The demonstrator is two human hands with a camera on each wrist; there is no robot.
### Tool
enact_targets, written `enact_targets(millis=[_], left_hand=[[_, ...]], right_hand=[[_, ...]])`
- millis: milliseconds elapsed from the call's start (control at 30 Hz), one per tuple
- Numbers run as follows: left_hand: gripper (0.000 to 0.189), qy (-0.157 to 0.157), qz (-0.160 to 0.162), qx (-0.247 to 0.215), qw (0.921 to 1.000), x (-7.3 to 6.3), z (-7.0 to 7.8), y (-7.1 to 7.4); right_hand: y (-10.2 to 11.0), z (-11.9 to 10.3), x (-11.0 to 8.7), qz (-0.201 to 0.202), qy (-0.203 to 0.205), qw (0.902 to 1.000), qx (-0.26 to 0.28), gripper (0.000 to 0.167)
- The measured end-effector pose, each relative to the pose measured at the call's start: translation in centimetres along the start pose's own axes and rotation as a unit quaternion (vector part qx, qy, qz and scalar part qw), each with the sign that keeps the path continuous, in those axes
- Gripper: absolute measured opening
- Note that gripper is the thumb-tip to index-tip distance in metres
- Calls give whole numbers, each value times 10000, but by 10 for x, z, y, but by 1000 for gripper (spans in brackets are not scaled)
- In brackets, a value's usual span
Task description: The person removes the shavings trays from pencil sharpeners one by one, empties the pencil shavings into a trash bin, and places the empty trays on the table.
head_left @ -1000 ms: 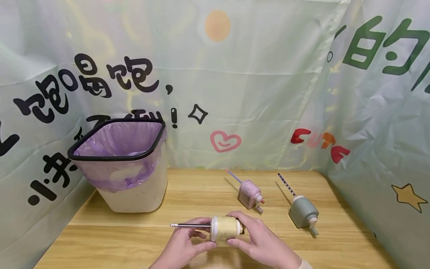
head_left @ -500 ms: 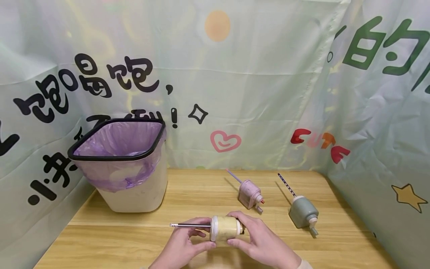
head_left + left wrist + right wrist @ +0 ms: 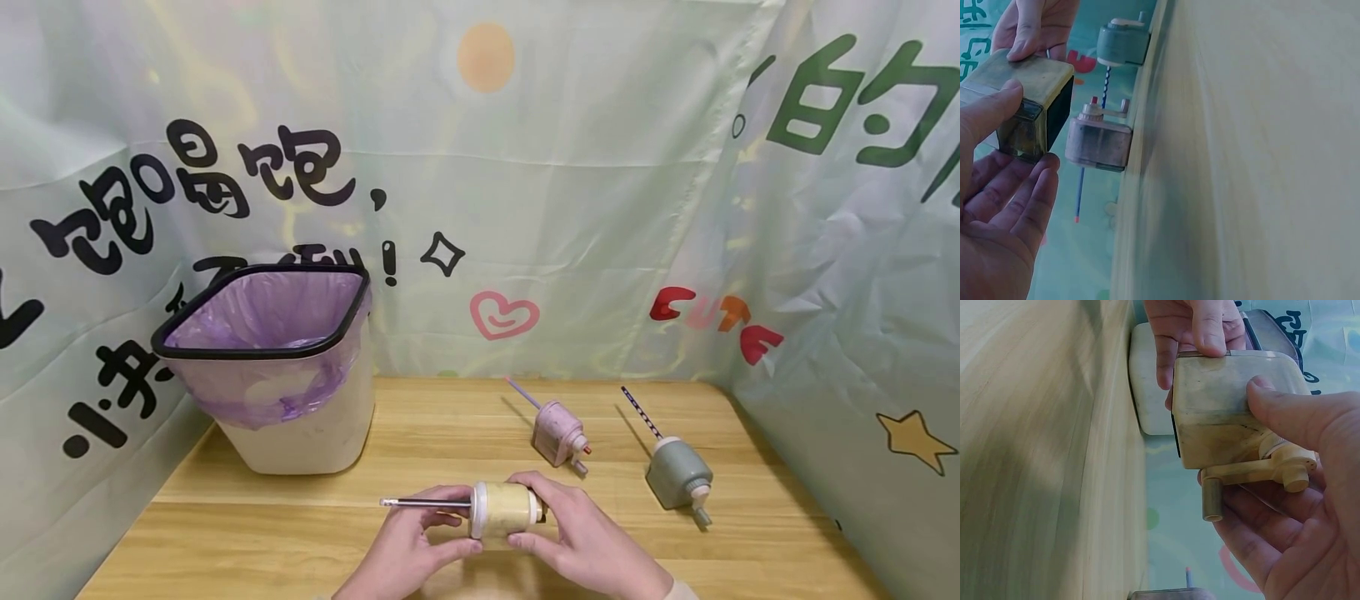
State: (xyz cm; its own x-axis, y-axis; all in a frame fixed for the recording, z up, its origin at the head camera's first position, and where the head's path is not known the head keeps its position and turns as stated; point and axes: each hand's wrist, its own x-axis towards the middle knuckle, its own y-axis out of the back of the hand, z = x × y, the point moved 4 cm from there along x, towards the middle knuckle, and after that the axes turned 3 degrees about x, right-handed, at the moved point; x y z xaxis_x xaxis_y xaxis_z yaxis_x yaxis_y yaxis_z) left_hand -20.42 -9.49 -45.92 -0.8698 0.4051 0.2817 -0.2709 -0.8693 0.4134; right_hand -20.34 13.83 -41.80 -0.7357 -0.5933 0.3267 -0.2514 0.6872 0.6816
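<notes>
The head view's bottom edge cuts off the forearms (image 3: pixel 367 585). At lower centre, left hand (image 3: pixel 411 540) and right hand (image 3: pixel 588 535), half spread, pinch a yellow sharpener (image 3: pixel 506 509); the inner end of its pencil (image 3: pixel 427 502) is hidden.

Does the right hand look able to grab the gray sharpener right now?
Probably not while the right hand grips the yellow sharpener; if it let go, likely yes, since nothing visible stands between that hand and the gray sharpener.
</notes>
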Motion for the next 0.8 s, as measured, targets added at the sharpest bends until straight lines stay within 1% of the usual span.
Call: enact_targets(millis=[167, 433, 633, 800], left_hand=[[56, 60, -17, 35, 10000, -1, 1, 0], [55, 102, 21, 16, 9999, -1, 2, 0], [55, 89, -2, -38, 10000, -1, 1, 0], [56, 226, 58, -59, 9997, -1, 2, 0]], right_hand=[[0, 1, 0, -63, -45, 10000, 48, 47], [0, 2, 0, -1, -83, 10000, 4, 46], [0, 1, 0, 14, -36, 10000, -91, 47], [1, 1, 0, 84, 89, 9998, -187, 45]])
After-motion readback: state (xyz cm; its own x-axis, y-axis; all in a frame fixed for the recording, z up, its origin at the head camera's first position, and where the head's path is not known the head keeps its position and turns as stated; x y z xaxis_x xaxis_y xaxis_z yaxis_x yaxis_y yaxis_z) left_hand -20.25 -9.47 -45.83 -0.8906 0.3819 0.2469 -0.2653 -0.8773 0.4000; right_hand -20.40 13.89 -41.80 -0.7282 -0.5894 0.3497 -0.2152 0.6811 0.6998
